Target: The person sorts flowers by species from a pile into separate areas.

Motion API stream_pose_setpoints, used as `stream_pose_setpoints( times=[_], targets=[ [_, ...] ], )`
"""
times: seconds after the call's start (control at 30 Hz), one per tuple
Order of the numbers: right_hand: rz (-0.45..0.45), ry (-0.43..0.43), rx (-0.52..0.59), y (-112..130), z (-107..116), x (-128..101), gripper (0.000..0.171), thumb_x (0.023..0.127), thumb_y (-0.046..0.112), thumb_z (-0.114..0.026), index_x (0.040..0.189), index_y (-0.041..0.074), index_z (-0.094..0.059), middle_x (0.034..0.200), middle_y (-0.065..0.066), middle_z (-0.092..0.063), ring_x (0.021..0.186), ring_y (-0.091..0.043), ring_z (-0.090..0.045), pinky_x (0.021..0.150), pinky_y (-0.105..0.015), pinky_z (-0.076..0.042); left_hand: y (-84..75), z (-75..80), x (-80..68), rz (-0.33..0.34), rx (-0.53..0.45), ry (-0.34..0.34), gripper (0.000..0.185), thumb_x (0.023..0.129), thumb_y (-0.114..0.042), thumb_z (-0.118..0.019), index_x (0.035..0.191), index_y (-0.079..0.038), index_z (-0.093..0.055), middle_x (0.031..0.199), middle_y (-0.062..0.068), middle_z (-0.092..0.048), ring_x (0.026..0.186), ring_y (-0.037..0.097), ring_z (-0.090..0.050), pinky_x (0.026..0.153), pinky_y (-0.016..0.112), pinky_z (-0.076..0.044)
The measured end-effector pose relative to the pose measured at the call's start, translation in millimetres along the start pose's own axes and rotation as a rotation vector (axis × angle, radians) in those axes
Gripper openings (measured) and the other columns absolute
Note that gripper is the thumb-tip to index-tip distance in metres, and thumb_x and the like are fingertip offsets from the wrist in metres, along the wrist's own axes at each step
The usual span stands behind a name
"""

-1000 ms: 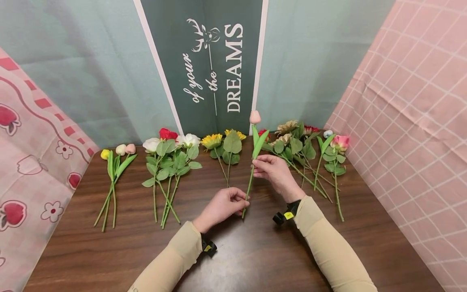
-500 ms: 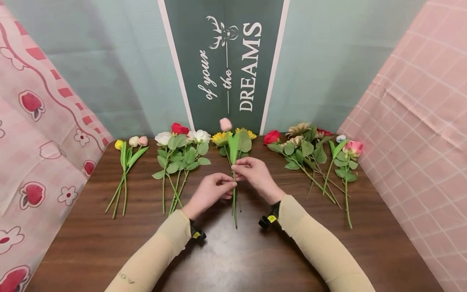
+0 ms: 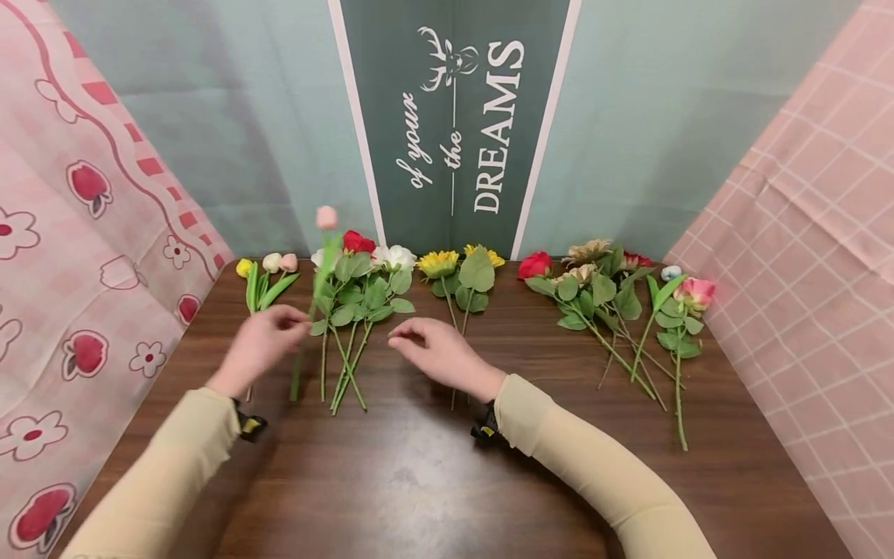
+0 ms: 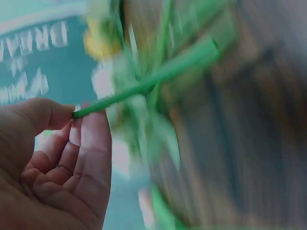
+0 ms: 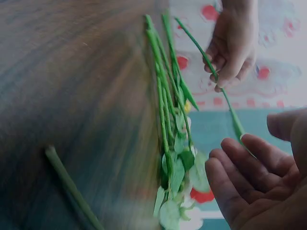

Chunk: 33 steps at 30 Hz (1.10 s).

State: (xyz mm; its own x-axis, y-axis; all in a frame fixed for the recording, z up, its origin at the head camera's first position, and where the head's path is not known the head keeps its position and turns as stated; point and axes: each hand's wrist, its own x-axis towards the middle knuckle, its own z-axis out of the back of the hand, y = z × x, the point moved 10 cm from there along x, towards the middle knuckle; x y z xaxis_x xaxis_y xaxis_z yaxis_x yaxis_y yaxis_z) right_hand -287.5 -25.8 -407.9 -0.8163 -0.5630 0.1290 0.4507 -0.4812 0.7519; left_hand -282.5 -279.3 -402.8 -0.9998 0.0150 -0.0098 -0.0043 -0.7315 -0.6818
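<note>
Fingers (image 3: 296, 326) of our left hand (image 3: 261, 345) pinch the pink tulip (image 3: 326, 217) mid-stem above the surface (image 3: 447, 466), likely light and bendy; our right hand (image 3: 440, 353) hovers relaxed, empty.

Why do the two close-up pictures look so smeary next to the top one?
Head view: mostly sharp, only the left hand and its pink-budded green stem slightly soft. Left wrist view: motion blur streaks everything beyond the fingers. Right wrist view: dim, the brown wooden table smeared.

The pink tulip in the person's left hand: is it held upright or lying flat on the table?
Upright, tilted slightly. The left hand pinches the pink tulip by its stem, with the bud raised above the table.
</note>
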Motion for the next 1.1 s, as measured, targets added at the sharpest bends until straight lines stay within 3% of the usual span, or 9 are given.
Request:
stream_pose_setpoints(
  times=[0.1, 0.2, 0.33, 0.47, 0.9, 1.0, 1.1],
  targets=[
    [0.106, 0.057, -0.164, 17.5, -14.8, -3.9, 0.039, 0.105, 0.044, -0.056, 0.129, 0.016, -0.069, 0.127, 0.004, -0.068, 0.121, -0.012, -0.06, 0.105, -0.033, -0.047, 28.5, 39.7, 2.3, -0.001, 0.185, -0.09, 0.024, 0.099, -0.017, -0.063, 0.111, 0.002, -0.071, 0.099, 0.02, -0.072, 0.08, 0.03, -0.065, 0.07, 0.047, -0.051],
    [0.192, 0.116, -0.303, 30.4, -29.9, -7.4, 0.05, 0.106, 0.048, -0.052, 0.139, 0.012, -0.062, 0.138, -0.002, -0.062, 0.133, -0.018, -0.054, 0.114, -0.035, -0.039, 56.3, 60.0, 4.3, 0.019, 0.293, -0.124, 0.025, 0.099, -0.016, -0.061, 0.107, 0.005, -0.071, 0.102, 0.025, -0.071, 0.087, 0.039, -0.065, 0.075, 0.057, -0.05],
    [0.263, 0.186, -0.461, 36.5, -47.9, -9.8, 0.063, 0.106, 0.054, -0.046, 0.153, 0.011, -0.048, 0.155, -0.009, -0.047, 0.148, -0.025, -0.035, 0.123, -0.04, -0.025, 85.8, 64.2, 4.4, 0.059, 0.346, -0.095, 0.024, 0.098, -0.016, -0.061, 0.102, 0.006, -0.071, 0.1, 0.026, -0.07, 0.088, 0.044, -0.065, 0.074, 0.061, -0.05],
    [0.285, 0.23, -0.544, 35.3, -59.0, -11.0, 0.069, 0.106, 0.057, -0.042, 0.159, 0.013, -0.039, 0.162, -0.011, -0.036, 0.154, -0.029, -0.023, 0.125, -0.041, -0.016, 101.5, 61.5, 3.4, 0.092, 0.364, -0.082, 0.024, 0.098, -0.016, -0.061, 0.101, 0.005, -0.072, 0.1, 0.026, -0.071, 0.088, 0.045, -0.066, 0.07, 0.059, -0.05],
    [0.239, 0.262, -0.519, 19.9, -60.2, -17.7, 0.067, 0.106, 0.057, -0.041, 0.158, 0.015, -0.04, 0.162, -0.01, -0.037, 0.153, -0.033, -0.023, 0.125, -0.042, -0.014, 105.0, 52.9, 8.8, 0.111, 0.341, -0.038, 0.028, 0.099, -0.018, -0.06, 0.107, 0.007, -0.07, 0.106, 0.028, -0.07, 0.095, 0.047, -0.064, 0.078, 0.061, -0.05],
    [0.218, 0.261, -0.509, 13.0, -54.1, -20.0, 0.068, 0.106, 0.057, -0.041, 0.159, 0.015, -0.039, 0.162, -0.011, -0.037, 0.153, -0.034, -0.023, 0.125, -0.044, -0.015, 99.0, 54.2, 7.0, 0.107, 0.343, -0.058, 0.038, 0.101, -0.024, -0.06, 0.117, 0.01, -0.065, 0.115, 0.033, -0.065, 0.104, 0.051, -0.06, 0.084, 0.065, -0.047],
    [0.196, 0.256, -0.511, 3.1, -44.1, -21.3, 0.067, 0.106, 0.056, -0.043, 0.158, 0.013, -0.039, 0.161, -0.011, -0.038, 0.153, -0.035, -0.024, 0.125, -0.047, -0.016, 84.6, 53.3, 6.0, 0.061, 0.352, -0.098, 0.051, 0.102, -0.03, -0.059, 0.132, 0.012, -0.056, 0.128, 0.039, -0.053, 0.117, 0.056, -0.05, 0.094, 0.071, -0.04]
  ],
)
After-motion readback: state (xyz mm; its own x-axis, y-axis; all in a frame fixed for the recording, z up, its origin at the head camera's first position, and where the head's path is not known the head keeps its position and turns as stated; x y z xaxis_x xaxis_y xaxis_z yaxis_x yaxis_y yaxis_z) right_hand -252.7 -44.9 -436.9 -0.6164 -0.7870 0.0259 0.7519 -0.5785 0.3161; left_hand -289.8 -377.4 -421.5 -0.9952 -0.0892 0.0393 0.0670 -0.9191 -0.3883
